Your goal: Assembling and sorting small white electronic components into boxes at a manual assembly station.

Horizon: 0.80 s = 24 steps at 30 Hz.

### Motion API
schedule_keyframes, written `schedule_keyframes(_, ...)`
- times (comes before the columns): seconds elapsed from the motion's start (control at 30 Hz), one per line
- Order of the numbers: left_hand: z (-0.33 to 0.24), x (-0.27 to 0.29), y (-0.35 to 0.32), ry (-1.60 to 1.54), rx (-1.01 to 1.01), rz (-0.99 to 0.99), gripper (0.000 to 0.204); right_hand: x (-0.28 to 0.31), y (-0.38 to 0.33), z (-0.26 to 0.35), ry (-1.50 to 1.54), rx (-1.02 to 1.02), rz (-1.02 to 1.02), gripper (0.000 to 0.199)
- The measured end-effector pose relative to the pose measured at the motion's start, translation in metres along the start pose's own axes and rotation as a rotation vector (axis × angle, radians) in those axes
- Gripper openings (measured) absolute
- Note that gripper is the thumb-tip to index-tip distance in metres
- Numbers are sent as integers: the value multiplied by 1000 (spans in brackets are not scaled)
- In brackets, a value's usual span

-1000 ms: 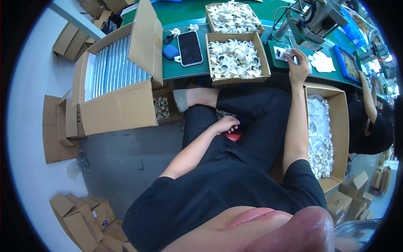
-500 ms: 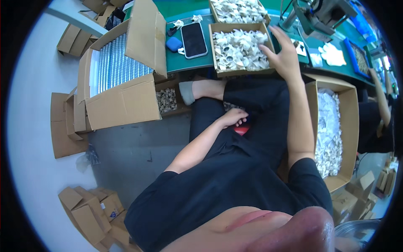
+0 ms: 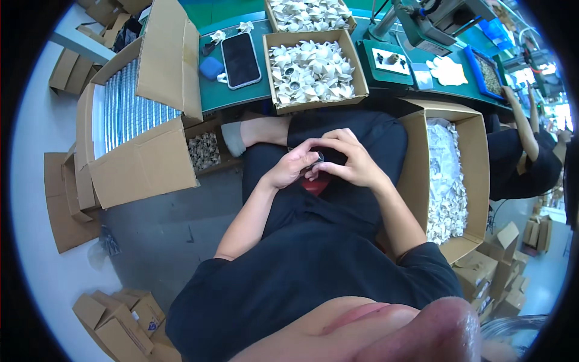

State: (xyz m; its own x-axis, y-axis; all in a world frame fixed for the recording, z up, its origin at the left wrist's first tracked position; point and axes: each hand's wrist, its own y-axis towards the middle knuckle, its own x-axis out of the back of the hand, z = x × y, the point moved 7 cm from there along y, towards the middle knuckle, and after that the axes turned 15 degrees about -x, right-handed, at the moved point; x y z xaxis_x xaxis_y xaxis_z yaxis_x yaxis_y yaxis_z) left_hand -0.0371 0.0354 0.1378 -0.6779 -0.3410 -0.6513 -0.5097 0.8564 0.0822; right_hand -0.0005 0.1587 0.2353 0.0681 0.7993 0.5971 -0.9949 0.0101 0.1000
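Over my lap my two hands meet, fingertips close together. My left hand (image 3: 288, 171) is closed round a small dark round piece (image 3: 319, 157), whose exact kind I cannot make out. My right hand (image 3: 354, 160) curls in from the other side, its thumb and fingers bent around the same spot and touching the left fingers. What its fingertips pinch is hidden. Beyond the hands, on the bench edge, stands an open cardboard box (image 3: 360, 99) full of white bladed impeller-like parts (image 3: 313, 69).
At left, an open carton (image 3: 142, 166) holds rows of silvery rods (image 3: 129, 114). A phone (image 3: 241, 60) and blue case (image 3: 211, 68) lie on the green bench (image 3: 208, 93). A press (image 3: 422, 30) stands right of a second parts box (image 3: 351, 22). A large carton (image 3: 476, 181) flanks my right side.
My right hand has come back from the box of white parts to my lap and joined my left hand. The head view has shifted, so the bench items sit further left.
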Motion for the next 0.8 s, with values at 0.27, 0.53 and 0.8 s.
schedule_keyframes(0.27, -9, -7, 1, -146, -75, 13, 58, 67, 27, 0, 11, -81, -257, 18)
schedule_keyframes(0.53, 110, 63, -33, 130, 358, -64, 42, 198, 109, -107, -320, -241, -607, 27)
schedule_keyframes(0.8, 112, 65, -11, 142, 408, -149, 34, 220, 142, -171, 16, -279, -323, 33)
